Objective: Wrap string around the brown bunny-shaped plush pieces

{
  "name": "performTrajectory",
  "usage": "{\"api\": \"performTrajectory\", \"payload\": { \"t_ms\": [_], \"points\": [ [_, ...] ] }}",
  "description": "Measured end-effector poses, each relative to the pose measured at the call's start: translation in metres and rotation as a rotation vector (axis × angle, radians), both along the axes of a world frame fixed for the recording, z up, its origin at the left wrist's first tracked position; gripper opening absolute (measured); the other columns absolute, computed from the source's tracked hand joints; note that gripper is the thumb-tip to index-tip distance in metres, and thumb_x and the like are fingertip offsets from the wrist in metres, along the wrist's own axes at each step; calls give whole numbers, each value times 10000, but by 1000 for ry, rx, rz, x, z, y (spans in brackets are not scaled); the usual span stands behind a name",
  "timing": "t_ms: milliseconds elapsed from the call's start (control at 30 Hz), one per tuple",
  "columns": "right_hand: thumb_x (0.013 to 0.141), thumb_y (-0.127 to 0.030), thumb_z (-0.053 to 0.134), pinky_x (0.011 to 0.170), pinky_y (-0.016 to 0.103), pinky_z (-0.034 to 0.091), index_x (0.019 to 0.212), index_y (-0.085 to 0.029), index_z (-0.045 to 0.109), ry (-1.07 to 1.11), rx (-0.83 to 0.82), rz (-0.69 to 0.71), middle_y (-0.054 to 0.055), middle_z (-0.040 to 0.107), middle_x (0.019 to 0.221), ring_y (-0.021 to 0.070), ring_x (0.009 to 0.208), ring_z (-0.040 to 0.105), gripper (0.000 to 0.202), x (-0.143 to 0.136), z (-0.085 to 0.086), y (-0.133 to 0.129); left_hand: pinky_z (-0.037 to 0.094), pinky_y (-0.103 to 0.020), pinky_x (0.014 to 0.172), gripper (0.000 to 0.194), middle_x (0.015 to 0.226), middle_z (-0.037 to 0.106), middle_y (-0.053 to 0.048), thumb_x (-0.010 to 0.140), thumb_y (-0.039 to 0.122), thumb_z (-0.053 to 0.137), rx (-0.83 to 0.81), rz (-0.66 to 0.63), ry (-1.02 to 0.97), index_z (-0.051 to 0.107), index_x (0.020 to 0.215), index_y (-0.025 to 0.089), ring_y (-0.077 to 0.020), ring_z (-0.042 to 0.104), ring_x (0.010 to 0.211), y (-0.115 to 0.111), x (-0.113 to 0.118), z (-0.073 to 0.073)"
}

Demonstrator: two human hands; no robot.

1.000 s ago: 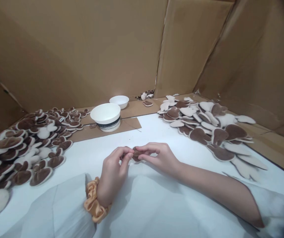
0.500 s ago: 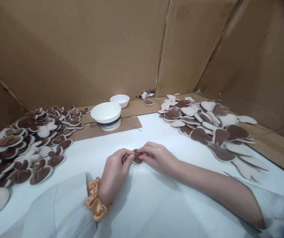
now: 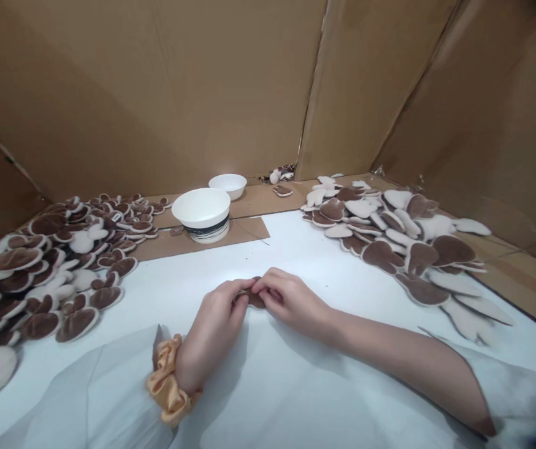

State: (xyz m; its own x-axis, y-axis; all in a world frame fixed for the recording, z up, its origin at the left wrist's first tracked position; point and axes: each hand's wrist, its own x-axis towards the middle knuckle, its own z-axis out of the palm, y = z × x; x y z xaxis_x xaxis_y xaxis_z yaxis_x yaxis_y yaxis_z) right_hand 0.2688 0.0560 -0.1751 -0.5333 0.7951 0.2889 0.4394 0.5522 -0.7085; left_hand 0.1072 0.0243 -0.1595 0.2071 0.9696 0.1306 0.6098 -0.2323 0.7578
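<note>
A small brown plush fabric piece with a pale edge (image 3: 256,302) is held low over the white tabletop, in front of me at the middle. My left hand (image 3: 219,321) pinches its left side between thumb and fingers. From the other side, the fingers of my right hand (image 3: 296,305) are closed on its upper right part. Both hands nearly meet, and they cover much of the piece, so its full outline is hidden. An orange scrunchie (image 3: 171,381) circles my left wrist.
Similar brown-and-white pieces lie heaped on the left (image 3: 78,318) and on the right (image 3: 380,257). A larger white bowl with a black band (image 3: 201,215) and a smaller white bowl (image 3: 228,186) stand at the back on cardboard. Tall cardboard walls (image 3: 156,93) enclose the table.
My right fingers have shifted slightly left and curled in closer to my left hand on the piece. The view has tilted a little.
</note>
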Motion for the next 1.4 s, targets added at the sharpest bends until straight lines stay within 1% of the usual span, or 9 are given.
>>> {"api": "performTrajectory", "payload": {
  "t_ms": [100,233,467,633,833,1100,1167,1267,1400],
  "points": [
    [797,-104,424,661,206,410,872,-177,572,-3,2,22,24,527,851,90,711,514,182,-2,2,-1,403,-243,735,279,967,603,2,795,127,413,-10,-19,24,562,1009,226,-153,546,837,2,-1,3],
    [809,-109,414,674,211,404,865,-177,575,-40,3,55,25,527,847,97,731,511,184,-4,5,0,388,-246,690,212,885,606,12,779,132,431,-8,-47,87,565,920,217,-154,541,780,6,-2,5],
    [846,-147,356,691,242,398,842,-157,556,-229,11,131,43,520,822,121,739,513,200,-7,14,4,356,-255,623,114,758,570,20,770,157,439,21,-75,190,524,830,204,-154,512,690,6,-5,7],
    [836,-171,374,638,234,387,824,-144,531,-328,50,151,42,507,800,121,688,492,160,-5,14,6,360,-252,647,145,793,590,23,765,148,433,-1,-73,184,528,855,211,-157,526,722,7,-4,8],
    [780,-74,365,627,224,373,815,-146,509,-391,39,98,35,519,811,123,702,492,165,5,17,7,370,-246,675,213,858,609,31,764,144,439,-22,-36,189,549,923,234,-153,539,756,6,-3,10],
    [796,-73,335,638,233,379,845,-147,486,-416,24,71,44,517,841,134,731,499,175,13,19,5,391,-259,712,215,814,594,22,775,157,445,-28,-16,209,562,940,229,-149,529,744,5,-5,8],
    [807,-83,327,634,239,382,842,-144,485,-429,23,59,47,513,835,134,720,499,173,12,20,5,391,-278,748,202,857,570,4,774,170,467,25,-18,245,562,943,224,-165,508,813,6,-5,7],
    [839,-140,339,646,252,391,821,-135,493,-422,6,51,53,506,835,135,718,504,156,12,23,5,373,-330,793,150,952,506,-36,767,200,509,205,-29,386,588,894,206,-209,439,918,8,-4,7],
    [830,-176,413,642,251,406,810,-147,507,-393,21,93,48,498,913,115,693,513,101,14,26,8,361,-366,742,92,902,503,-55,775,214,530,318,-124,568,603,816,174,-233,410,880,12,0,15]
  ]
}}
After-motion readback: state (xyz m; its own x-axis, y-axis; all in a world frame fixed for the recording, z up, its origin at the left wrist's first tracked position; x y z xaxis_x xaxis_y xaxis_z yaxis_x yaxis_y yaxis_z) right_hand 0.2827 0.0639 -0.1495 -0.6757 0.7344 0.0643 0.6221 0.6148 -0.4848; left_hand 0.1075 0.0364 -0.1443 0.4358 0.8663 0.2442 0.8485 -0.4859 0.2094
